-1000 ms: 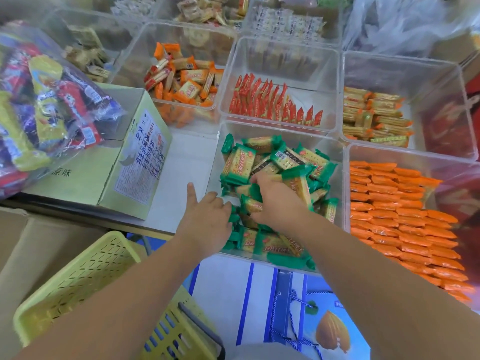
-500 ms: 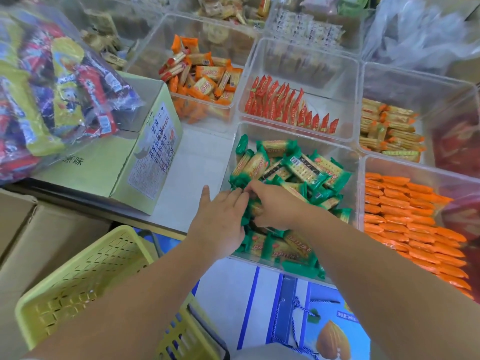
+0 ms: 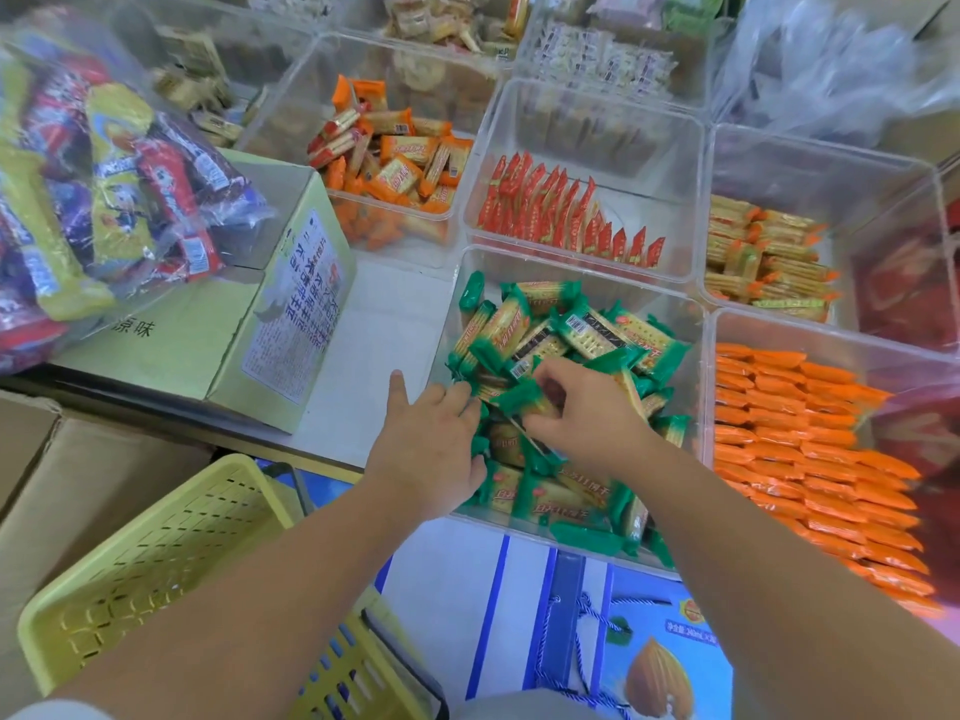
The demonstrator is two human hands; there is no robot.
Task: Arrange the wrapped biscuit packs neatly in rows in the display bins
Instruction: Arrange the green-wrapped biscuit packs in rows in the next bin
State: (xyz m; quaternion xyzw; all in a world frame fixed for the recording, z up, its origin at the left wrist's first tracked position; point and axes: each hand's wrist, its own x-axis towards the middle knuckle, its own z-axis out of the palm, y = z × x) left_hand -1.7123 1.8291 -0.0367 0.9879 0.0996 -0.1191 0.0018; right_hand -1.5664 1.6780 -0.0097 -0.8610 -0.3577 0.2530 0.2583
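One yellow basket [image 3: 156,553] nearest, left, below counter [image 3: 384,324] edge. Both hands in near clear bin [image 3: 597,267]: left hand [image 3: 431,449] flat, fingers straight, pressing green biscuit packs [image 3: 597,330] at bin's left wall; right hand [image 3: 582,407] curled round one pack mid-pile. Orange packs [image 3: 810,459] rowed in bin just right. Carton [image 3: 270,330] left, bare counter strip between. Red packs [image 3: 561,220] in bin behind.

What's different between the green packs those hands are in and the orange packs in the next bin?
The green packs lie jumbled at all angles; the orange packs lie flat in overlapping rows. The green packs have pale printed faces with green ends; the orange packs are orange all over. Both kinds sit in clear bins.
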